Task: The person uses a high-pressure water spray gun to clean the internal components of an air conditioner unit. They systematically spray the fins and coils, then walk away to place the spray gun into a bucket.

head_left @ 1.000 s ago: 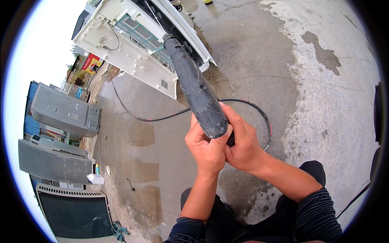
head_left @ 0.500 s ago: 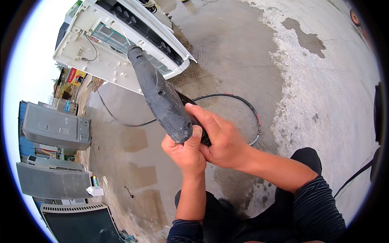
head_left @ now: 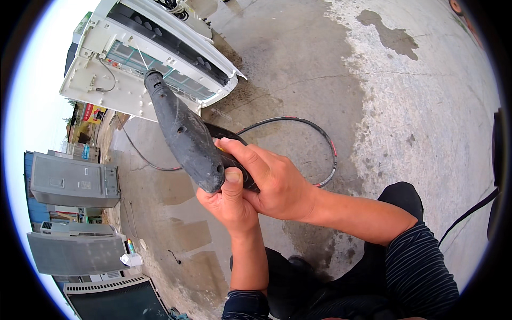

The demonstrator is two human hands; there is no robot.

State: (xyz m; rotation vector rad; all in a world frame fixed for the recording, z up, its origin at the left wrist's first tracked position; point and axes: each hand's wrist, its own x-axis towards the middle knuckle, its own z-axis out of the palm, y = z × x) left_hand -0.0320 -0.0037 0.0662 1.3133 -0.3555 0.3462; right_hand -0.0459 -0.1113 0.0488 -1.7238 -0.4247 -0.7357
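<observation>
Black spray gun (head_left: 188, 145), grasped by my left fingers (head_left: 233, 186) and right fingers (head_left: 250, 160), points toward eleven o'clock. Beyond it sits a white appliance (head_left: 150, 52).

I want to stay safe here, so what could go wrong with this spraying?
The thin jet from the spray gun, gripped by the left hand and right hand, could stray onto the wire on the white panel. The looped hose might trip someone. The concrete floor looks wet in patches, so footing could be slippery.
</observation>
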